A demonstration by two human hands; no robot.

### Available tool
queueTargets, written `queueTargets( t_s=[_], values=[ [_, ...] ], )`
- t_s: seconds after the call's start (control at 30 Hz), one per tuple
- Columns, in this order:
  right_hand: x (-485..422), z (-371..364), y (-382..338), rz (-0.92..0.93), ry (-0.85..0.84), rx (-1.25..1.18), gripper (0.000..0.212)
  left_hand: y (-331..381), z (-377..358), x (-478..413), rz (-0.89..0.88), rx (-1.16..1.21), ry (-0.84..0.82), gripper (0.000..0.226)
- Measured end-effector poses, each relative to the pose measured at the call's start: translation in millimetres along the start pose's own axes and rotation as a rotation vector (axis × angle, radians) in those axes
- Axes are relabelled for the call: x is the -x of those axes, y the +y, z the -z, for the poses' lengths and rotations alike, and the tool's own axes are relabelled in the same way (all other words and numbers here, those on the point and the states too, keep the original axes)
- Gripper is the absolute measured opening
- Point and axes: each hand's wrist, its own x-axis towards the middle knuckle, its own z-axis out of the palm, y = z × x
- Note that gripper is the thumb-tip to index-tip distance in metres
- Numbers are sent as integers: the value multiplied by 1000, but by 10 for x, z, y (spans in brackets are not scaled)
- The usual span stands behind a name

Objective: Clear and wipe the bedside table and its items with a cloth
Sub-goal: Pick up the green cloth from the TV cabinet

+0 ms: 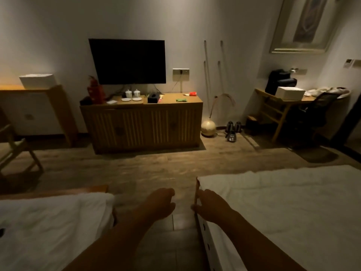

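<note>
Bedside table and cloth were nowhere in shot at this moment, so their whereabouts could not be told from this view. What we had up close was two bare forearms reaching forward down the gap between two beds. Left hand hung over the floor in that gap, fingers loosely curled under, gripping nothing that could be seen. Right hand was beside the wooden corner of the right bed, fingers bent downward, thumb just by the frame edge; whether it actually pinched anything could not be told in the dim light. Left bed sat low on the other side, white duvet rumpled.

Beyond the beds ran a wood-plank floor. Far left, a folding wooden chair poked in, with a cabinet behind it carrying a white box.

Centre stage against the far wall stood a slatted wooden sideboard. On top were a red fire extinguisher, two white lidded cups, a black tissue box and a small green item. A dark television hung on the wall above.

Right of the sideboard, a round lamp base glowed on the floor, kettles just beside it. Far right, a desk held a white box and a black bag, a mesh chair drawn up to it.
</note>
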Motion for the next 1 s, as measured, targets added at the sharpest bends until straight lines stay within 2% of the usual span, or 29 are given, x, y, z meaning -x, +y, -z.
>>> queueTargets(
  t_s=[0.3, 0.43, 0.63, 0.8, 1.0],
  values=[
    [-2339, 785, 403, 24, -78, 54, 54, 87, 648, -2345, 39, 7, 60, 35],
    [-3308, 989, 504, 24, -95, 62, 59, -105, 769, -3207, 57, 33, 51, 42],
    [-4943, 1095, 614, -10, -130, 94, 57, -554, 817, -4747, 93, 33, -8, 49],
    [-6301, 1282, 598, -103, -145, 96, 55, -820, 1113, -6221, 31, -6, -89, 42],
    [-7587, 1631, 652, -171, -270, 91, 48, -1030, 1611, -7654, -11, -73, -186, 37]
  ],
)
